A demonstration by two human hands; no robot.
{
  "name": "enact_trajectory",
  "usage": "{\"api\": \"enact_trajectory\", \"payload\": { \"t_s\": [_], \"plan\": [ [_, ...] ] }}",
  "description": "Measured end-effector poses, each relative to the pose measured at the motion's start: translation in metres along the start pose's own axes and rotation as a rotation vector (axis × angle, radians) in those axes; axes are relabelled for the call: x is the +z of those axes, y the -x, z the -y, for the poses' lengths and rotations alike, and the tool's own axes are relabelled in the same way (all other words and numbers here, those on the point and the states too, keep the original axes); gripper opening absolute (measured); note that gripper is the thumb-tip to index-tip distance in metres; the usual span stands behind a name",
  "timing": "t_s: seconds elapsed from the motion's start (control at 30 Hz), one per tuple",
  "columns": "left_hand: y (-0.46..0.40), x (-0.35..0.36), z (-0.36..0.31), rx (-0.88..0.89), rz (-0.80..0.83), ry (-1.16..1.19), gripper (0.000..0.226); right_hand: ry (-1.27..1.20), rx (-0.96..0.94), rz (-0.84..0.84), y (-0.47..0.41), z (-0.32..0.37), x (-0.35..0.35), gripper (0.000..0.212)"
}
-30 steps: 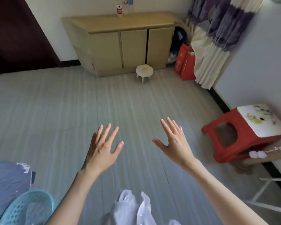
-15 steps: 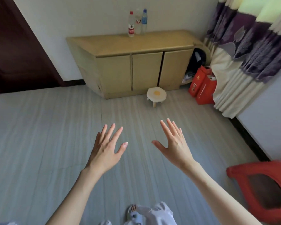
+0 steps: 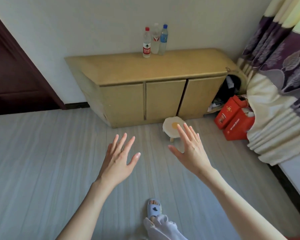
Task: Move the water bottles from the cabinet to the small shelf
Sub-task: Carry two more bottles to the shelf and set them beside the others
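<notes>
Three water bottles stand upright together at the back of the tan cabinet, near the wall: a red-capped bottle, a clear bottle behind it, and a blue-capped bottle on the right. A small round stool with a fried-egg top stands on the floor in front of the cabinet. My left hand and my right hand are held out over the floor with fingers spread, holding nothing. My right hand's fingertips overlap the stool in view. Both hands are far from the bottles.
A dark door is at the left. Red boxes and a patterned curtain crowd the right of the cabinet. Grey striped floor lies between me and the cabinet. My slippered foot is below.
The view has moved closer to the cabinet and tilted up; the bottles now show fully. The red stool at the right has left view. Both hands stay open and spread.
</notes>
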State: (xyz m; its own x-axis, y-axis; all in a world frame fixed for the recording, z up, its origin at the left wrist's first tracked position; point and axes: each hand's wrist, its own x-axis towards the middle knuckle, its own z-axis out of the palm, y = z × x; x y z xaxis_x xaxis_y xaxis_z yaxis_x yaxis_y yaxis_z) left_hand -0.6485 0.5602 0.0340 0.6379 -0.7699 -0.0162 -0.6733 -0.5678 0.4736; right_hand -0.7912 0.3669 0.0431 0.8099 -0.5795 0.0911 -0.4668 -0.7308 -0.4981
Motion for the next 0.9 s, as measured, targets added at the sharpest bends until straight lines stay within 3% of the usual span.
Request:
{"api": "enact_trajectory", "payload": {
  "t_s": [0.17,0.37,0.57,0.9],
  "plan": [
    [-0.105,-0.013,-0.002,0.012,-0.045,0.024,0.075,-0.022,-0.03,0.023,-0.108,-0.009,-0.003,0.073],
    [-0.223,-0.004,0.028,0.001,0.051,0.024,0.09,-0.009,-0.019,0.056,-0.234,-0.035,0.005,0.073],
    [-0.382,-0.031,0.061,0.025,0.031,0.032,0.075,0.0,0.016,0.035,-0.383,-0.044,0.016,0.073],
    [-0.582,-0.048,0.074,0.077,0.122,-0.02,0.082,-0.029,0.105,0.043,-0.559,-0.062,0.023,0.07]
  ]
}}
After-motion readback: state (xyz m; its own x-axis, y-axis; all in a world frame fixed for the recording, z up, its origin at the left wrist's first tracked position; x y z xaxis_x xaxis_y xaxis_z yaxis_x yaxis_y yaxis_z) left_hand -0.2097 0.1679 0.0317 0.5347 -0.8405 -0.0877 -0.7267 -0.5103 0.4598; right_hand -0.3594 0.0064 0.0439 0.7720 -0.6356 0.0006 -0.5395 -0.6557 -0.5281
